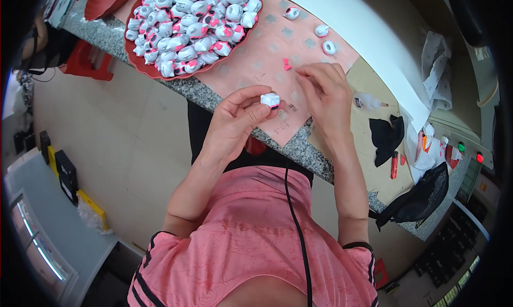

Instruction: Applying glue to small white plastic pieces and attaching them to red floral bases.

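My left hand (pixel 238 120) pinches a small white toy figure (pixel 270 100) with black and pink on its underside between thumb and fingers, just over the near edge of the table. To its right, my right hand (pixel 327 90) hovers over the pink sheet with bent fingers; thumb and forefinger look slightly apart, with nothing visible between them. Close to those fingertips lies a small bright pink bow-shaped piece (pixel 287 64). Farther back on the sheet sit a few loose white figures, one white figure (pixel 328 47) being nearest my right hand.
A red scalloped tray (pixel 140 66) heaped with similar white and pink figures stands at the back left. Right of my right arm are a clear bottle with a thin tip (pixel 368 101), black cloth (pixel 387 138) and a red tube-like item (pixel 394 165). A black cord (pixel 294 216) hangs down my front.
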`<state>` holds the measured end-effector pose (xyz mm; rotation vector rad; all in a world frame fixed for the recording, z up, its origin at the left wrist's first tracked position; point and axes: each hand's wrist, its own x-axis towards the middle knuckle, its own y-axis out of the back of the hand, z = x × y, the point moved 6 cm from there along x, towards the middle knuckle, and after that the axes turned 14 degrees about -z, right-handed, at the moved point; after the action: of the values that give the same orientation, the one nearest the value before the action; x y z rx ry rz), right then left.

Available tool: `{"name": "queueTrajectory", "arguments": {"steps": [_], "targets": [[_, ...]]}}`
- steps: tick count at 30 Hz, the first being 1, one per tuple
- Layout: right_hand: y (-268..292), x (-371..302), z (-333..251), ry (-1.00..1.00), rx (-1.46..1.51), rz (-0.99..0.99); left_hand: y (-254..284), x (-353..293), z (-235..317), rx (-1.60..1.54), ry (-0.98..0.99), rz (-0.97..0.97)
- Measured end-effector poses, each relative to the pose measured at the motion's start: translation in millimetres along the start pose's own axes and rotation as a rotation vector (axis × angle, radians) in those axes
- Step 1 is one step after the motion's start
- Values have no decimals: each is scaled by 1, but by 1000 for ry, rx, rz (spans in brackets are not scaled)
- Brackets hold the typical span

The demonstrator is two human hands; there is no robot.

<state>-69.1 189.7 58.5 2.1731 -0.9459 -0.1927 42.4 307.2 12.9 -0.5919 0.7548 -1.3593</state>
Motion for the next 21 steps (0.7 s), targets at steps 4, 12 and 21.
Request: {"name": "queueTrajectory", "arguments": {"steps": [4, 12, 21], "targets": [[-18, 25, 11, 9, -123, -215, 1, -2, 2, 3, -4, 16], [4, -8, -8, -206, 390, -249, 4, 0, 4, 148, -54, 55], [-7, -45, -5, -266, 795, -283, -17, 10, -8, 297, 12, -20]]}}
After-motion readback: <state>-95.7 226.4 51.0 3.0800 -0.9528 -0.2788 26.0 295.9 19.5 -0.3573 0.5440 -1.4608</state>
